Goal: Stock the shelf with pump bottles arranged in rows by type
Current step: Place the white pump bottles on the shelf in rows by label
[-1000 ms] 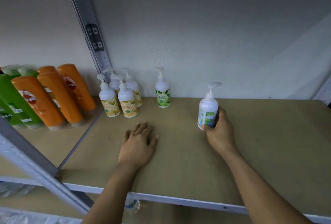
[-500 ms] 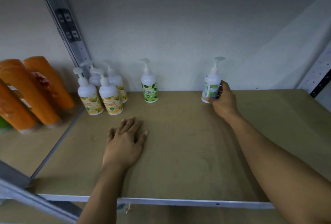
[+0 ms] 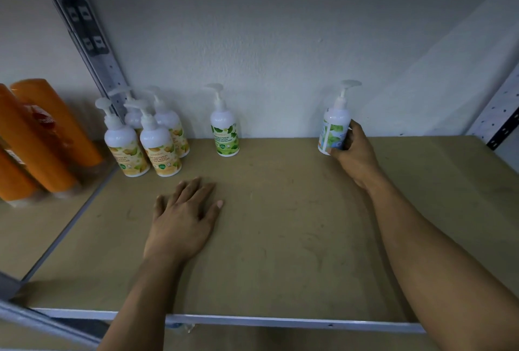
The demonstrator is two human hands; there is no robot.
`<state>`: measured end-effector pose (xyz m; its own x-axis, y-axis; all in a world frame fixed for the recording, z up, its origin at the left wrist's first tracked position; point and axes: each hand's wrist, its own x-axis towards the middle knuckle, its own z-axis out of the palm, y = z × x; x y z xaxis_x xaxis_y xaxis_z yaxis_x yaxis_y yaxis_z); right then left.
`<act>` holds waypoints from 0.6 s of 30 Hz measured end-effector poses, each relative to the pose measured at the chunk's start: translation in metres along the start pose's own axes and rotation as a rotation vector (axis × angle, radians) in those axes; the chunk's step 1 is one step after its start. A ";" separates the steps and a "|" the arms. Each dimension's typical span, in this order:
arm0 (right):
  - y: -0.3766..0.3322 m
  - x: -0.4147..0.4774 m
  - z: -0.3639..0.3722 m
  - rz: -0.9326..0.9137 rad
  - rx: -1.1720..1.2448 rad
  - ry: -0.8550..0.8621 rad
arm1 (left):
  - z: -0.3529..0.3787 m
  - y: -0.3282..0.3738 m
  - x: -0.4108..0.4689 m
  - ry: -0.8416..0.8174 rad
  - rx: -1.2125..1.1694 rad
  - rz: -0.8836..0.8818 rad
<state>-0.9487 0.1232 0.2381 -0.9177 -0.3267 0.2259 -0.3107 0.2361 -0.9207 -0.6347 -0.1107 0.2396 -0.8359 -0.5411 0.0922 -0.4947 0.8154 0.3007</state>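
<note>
My right hand [image 3: 354, 154] grips a white pump bottle with a blue-green label [image 3: 334, 123], standing upright at the back of the shelf board [image 3: 280, 238] against the wall. A green-label pump bottle [image 3: 224, 131] stands alone at the back centre. Several yellow-label pump bottles [image 3: 146, 142] cluster in the back left corner. My left hand [image 3: 182, 218] rests flat on the board, fingers spread, holding nothing.
Tall orange bottles [image 3: 42, 137] lean on the neighbouring shelf to the left. A grey metal upright [image 3: 84, 36] rises behind the yellow bottles, another upright [image 3: 500, 114] stands at the right. The shelf's metal front rail [image 3: 280, 321] runs below my arms.
My right hand carried the blue-green bottle from mid-shelf back to the wall and set it down there. The left hand stayed flat on the board.
</note>
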 end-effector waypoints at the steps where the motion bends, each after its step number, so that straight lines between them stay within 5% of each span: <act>1: 0.003 0.001 -0.002 0.001 0.001 -0.003 | 0.000 0.000 0.000 0.004 0.000 0.000; 9: -0.008 -0.001 0.015 -0.073 -0.241 0.119 | 0.001 0.000 0.000 0.022 0.004 -0.001; 18: -0.002 -0.005 0.011 -0.026 -0.139 0.072 | -0.002 0.002 -0.001 0.006 0.007 -0.004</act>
<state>-0.9409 0.1147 0.2355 -0.9226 -0.2691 0.2764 -0.3617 0.3546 -0.8622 -0.6347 -0.1094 0.2419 -0.8325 -0.5454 0.0972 -0.4994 0.8147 0.2947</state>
